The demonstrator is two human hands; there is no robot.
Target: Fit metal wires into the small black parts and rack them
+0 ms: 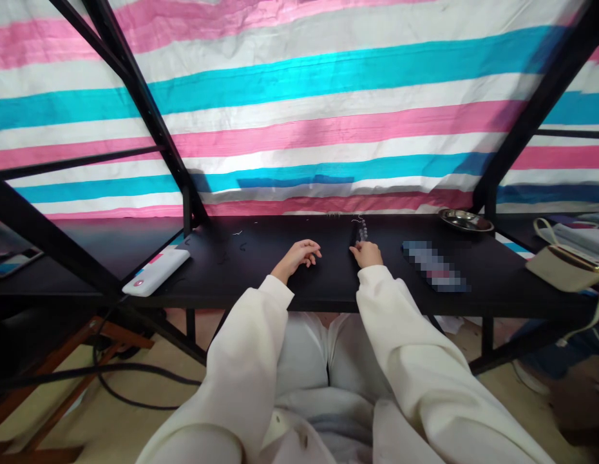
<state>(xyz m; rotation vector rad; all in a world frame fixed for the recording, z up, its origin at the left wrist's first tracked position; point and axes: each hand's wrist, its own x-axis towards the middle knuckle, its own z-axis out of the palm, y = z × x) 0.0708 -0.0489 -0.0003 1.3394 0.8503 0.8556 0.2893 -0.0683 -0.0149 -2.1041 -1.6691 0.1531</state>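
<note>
My left hand (298, 256) rests on the black table (261, 277), fingers loosely curled and apart, holding nothing. My right hand (366, 254) lies a little to the right with its fingers pinched on a short string of pale beads (361, 231) that stretches away from it across the tabletop. Both arms wear white sleeves. A few tiny bits of thread or wire lie on the table further left.
A white power bank (157, 271) with a black cable sits at the table's left edge. A blurred flat object (435, 265) lies to the right, a metal dish (465, 221) behind it, a beige bag (565, 264) far right. Black frame bars cross a striped tarp behind.
</note>
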